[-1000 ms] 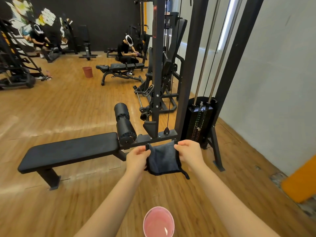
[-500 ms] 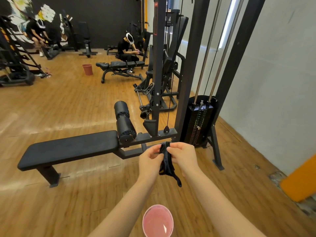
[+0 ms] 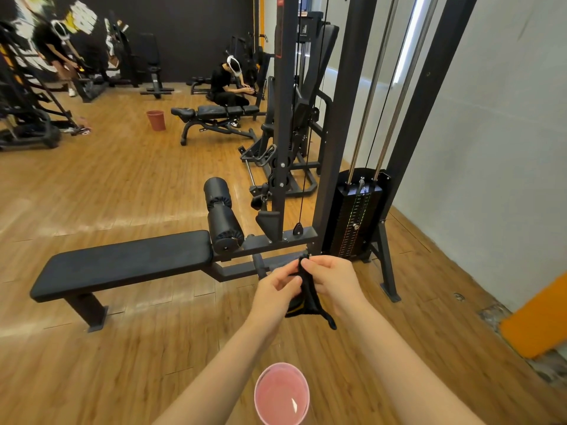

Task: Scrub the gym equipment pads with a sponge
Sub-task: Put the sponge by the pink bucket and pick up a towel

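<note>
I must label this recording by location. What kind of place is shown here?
Most likely a gym. A black padded bench joins a cable machine with a weight stack, and an adjustable bench stands farther back on the wooden floor.

A pink round bucket (image 3: 281,393) stands on the wooden plank floor (image 3: 122,185) at the bottom edge of the view. A tall black steel cable machine frame (image 3: 337,142) rises at the right, and its black weight stack (image 3: 357,214) sits between two shiny steel guide rods (image 3: 372,96), near the grey wall (image 3: 497,148). An orange block (image 3: 535,323) lies low by that wall. Farther back, a small reddish-brown bin (image 3: 156,120) stands on the floor beside a black adjustable bench (image 3: 216,118). A person in black clothes (image 3: 227,87) crouches behind this bench. Another person in black (image 3: 56,53) bends at the far left, beside dark sloped racks (image 3: 27,118).
</note>
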A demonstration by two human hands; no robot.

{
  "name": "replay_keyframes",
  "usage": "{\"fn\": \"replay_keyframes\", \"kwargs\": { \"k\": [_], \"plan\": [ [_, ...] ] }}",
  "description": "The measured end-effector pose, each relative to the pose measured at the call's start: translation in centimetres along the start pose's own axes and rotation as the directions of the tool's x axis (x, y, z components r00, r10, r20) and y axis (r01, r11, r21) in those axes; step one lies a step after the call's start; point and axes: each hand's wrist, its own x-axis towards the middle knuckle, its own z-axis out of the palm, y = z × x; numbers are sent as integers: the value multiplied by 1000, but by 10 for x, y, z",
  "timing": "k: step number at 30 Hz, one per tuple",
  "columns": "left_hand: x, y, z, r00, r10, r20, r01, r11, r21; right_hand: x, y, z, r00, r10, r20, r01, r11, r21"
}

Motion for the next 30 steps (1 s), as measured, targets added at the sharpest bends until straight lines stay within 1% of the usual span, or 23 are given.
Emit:
{"fn": "replay_keyframes", "kwargs": {
  "k": [2,3,4,6,8,9,10,12,14,15,16,17,18,19,20,21,23,25,26,28,30],
  "plan": [
    [0,-1,0,996,-6,92,-2,997,83,1,2,-1,1000,-8,-30,7,999,-40],
    [1,-1,0,995,7,99,-15,996,85,2,3,-3,999,-12,-50,10,999,-41],
    [2,-2,1,997,18,72,-23,998,62,3,4,-3,998,-9,-70,7,1000,-22],
    [4,-6,1,997,11,-75,-13,1000,-27,4,5,-5,994,-10,-107,12,1000,18],
    [9,-17,-3,974,-42,-222,22,996,-89,3,6,-5,997,-25,-73,32,994,105],
    [10,-23,-5,967,-86,-242,58,991,-119,1,6,-5,999,-31,-32,36,983,180],
    [11,-29,-7,965,-146,-217,113,981,-157,0,8,-6,999,-35,16,29,963,269],
    [9,-34,-7,951,-295,-94,270,939,-211,0,12,-7,996,-32,86,-11,892,452],
    [8,-35,-6,906,-420,60,419,863,-283,0,19,-10,992,-8,123,-68,799,597],
    [10,-36,-7,884,-448,134,464,803,-374,2,23,-12,991,2,136,-90,763,640],
    [11,-38,-8,872,-457,173,480,738,-474,2,26,-14,988,10,152,-110,734,670],
    [14,-40,-9,875,-452,171,463,680,-569,3,31,-18,987,17,163,-125,717,686],
    [17,-41,-10,888,-439,136,421,657,-625,4,37,-22,984,29,175,-144,709,690],
    [21,-41,-11,902,-423,86,375,671,-639,5,42,-27,979,49,196,-172,708,685],
    [24,-40,-11,910,-413,30,341,707,-620,5,48,-31,972,74,221,-205,721,662],
    [26,-40,-13,913,-408,-20,322,748,-580,4,54,-36,964,104,246,-237,761,605],
    [28,-36,-16,921,-382,-69,314,837,-448,2,64,-41,942,157,295,-268,884,383],
    [29,-36,-18,932,-358,-47,329,896,-298,0,66,-41,920,186,346,-262,947,187],
    [28,-36,-18,939,-344,-22,330,916,-226,0,66,-39,914,199,353,-262,955,140],
    [28,-34,-16,947,-322,13,321,940,-119,2,63,-36,923,200,328,-246,964,103],
    [29,-34,-18,956,-292,28,293,955,-41,5,63,-36,954,158,255,-191,975,111]
  ]
}}
